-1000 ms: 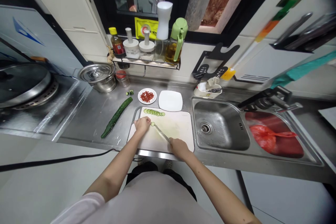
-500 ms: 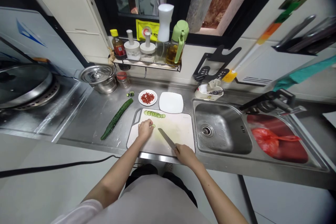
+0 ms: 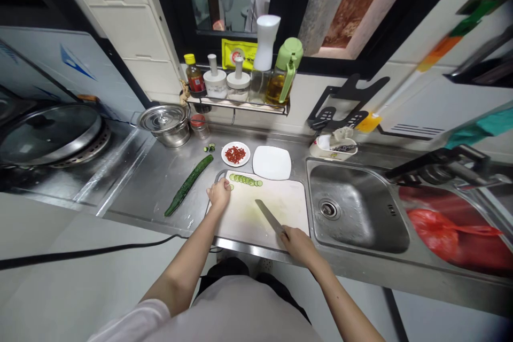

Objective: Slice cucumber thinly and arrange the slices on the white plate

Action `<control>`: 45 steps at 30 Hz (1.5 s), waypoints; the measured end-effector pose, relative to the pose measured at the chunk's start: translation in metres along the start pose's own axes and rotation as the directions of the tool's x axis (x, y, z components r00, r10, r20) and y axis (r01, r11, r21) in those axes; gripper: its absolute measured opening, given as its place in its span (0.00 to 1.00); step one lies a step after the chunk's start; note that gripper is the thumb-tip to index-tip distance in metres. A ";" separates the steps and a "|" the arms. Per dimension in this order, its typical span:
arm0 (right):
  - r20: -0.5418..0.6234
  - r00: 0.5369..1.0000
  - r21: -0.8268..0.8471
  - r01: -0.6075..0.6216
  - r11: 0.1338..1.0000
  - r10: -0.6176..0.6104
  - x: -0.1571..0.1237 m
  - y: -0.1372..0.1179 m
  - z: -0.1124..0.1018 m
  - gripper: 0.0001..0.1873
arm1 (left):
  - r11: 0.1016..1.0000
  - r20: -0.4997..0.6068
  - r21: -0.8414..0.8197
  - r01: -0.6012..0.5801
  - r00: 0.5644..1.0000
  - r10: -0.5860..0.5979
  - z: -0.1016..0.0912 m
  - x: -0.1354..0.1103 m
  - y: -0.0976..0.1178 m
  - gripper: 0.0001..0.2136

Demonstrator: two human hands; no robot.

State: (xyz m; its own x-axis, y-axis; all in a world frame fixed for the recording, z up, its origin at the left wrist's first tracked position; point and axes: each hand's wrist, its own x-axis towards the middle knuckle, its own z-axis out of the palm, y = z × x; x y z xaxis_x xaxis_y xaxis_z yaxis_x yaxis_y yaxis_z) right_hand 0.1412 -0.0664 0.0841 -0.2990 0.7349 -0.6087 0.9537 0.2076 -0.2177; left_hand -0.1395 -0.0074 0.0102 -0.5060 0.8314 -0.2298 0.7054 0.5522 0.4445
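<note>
My left hand (image 3: 219, 193) is closed at the left edge of the white cutting board (image 3: 280, 197), its fingertips pinching a small cucumber slice (image 3: 231, 187). Just beyond them, a row of overlapping cucumber slices (image 3: 246, 180) runs along the board's far side. In my right hand (image 3: 298, 245) is the handle of a kitchen knife (image 3: 269, 216), its blade angled over the board with the tip pointing away and left. A long whole cucumber (image 3: 188, 187) lies on the steel counter left of the board.
Behind the board stand a plate of chopped red pieces (image 3: 235, 154) and a white square plate (image 3: 271, 162). Cucumber end bits (image 3: 209, 147) lie nearby. A steel sink (image 3: 356, 208) is on the right, a lidded pot (image 3: 170, 125) back left. A seasoning rack (image 3: 240, 104) hangs above.
My left hand has moved left and slightly away across the board with the cucumber slice, toward the row's left end. The knife stays nearly in place. The camera view has shifted.
</note>
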 end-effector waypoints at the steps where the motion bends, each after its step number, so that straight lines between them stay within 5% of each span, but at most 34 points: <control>1: 0.000 1.000 0.001 0.001 1.000 -0.001 0.000 0.000 0.000 0.16 | 1.000 -0.006 0.017 -0.009 1.000 0.009 0.000 0.000 0.000 0.11; 10: -0.036 0.999 0.024 -0.020 1.000 0.021 0.006 0.010 0.005 0.16 | 0.997 -0.032 0.062 -0.052 0.998 0.054 -0.001 -0.004 0.002 0.11; 17: -0.052 0.998 0.040 -0.030 0.999 0.032 0.001 0.020 0.005 0.16 | 0.962 0.011 -0.014 -0.273 0.962 0.273 0.013 -0.016 0.045 0.13; 23: -0.053 0.996 0.063 -0.070 0.996 0.073 -0.004 0.028 0.007 0.16 | 0.909 0.102 0.087 -0.409 0.911 0.400 0.034 -0.015 0.079 0.15; 35: -0.051 0.994 0.102 -0.095 0.990 0.101 -0.009 0.035 0.012 0.16 | 0.849 0.160 0.174 -0.498 0.865 0.475 0.042 -0.011 0.091 0.13; 40: -0.053 0.994 0.087 -0.086 0.993 0.090 -0.008 0.031 0.009 0.16 | 0.875 0.160 0.105 -0.473 0.876 0.454 0.037 -0.016 0.089 0.10; 45: -0.044 0.997 0.075 -0.062 0.995 0.066 -0.006 0.025 0.006 0.16 | 0.958 0.224 -0.017 -0.287 0.932 0.284 0.024 -0.027 0.067 0.07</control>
State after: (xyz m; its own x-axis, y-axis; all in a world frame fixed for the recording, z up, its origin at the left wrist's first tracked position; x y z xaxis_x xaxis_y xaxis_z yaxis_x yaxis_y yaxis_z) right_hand 0.1665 -0.0701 0.0779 -0.2338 0.7745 -0.5877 0.9653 0.1124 -0.2359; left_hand -0.0668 0.0089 0.0249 -0.1604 0.9459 -0.2821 0.8123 0.2888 0.5068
